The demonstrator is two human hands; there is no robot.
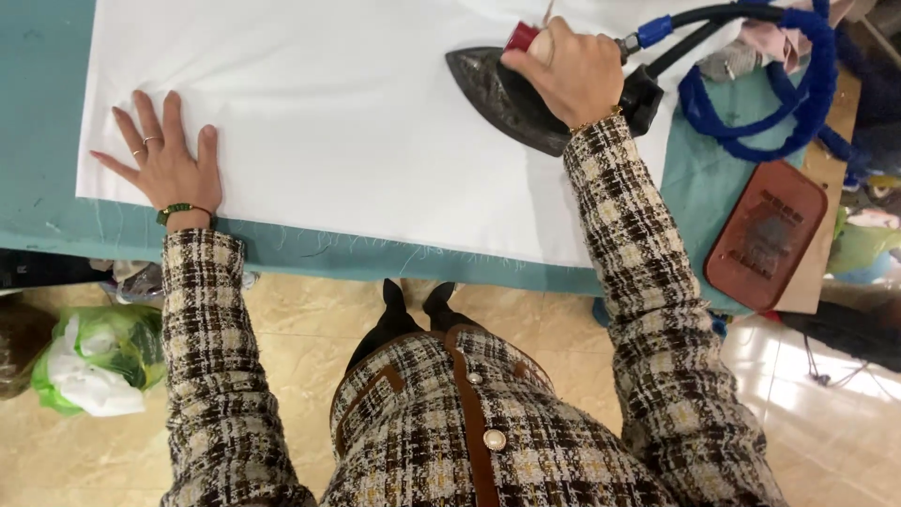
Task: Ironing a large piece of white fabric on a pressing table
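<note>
- Wrapped over the handle of a dark steam iron (502,94), the right hand (574,70) has a closed grip on it, in the upper middle of the frame.
- Flat and spread, the left hand (167,160) presses palm-down on the white cloth (347,122) at the left of the frame, its grip wide and holding nothing.
- The white cloth lies smooth over a teal-covered counter (47,113), whose near edge runs across the middle of the frame.
- The iron rests sole-down on the cloth; its long axis runs from the right toward the left of the frame and slightly upward, with the pointed tip facing left.
- A blue-wrapped hose (798,94) loops from the iron's rear at the upper right.
- A brown-red iron rest pad (765,235) lies on the counter at the right.
- Below, a beige tiled floor (300,357) shows, with a green plastic bag (94,361) at the lower left.
</note>
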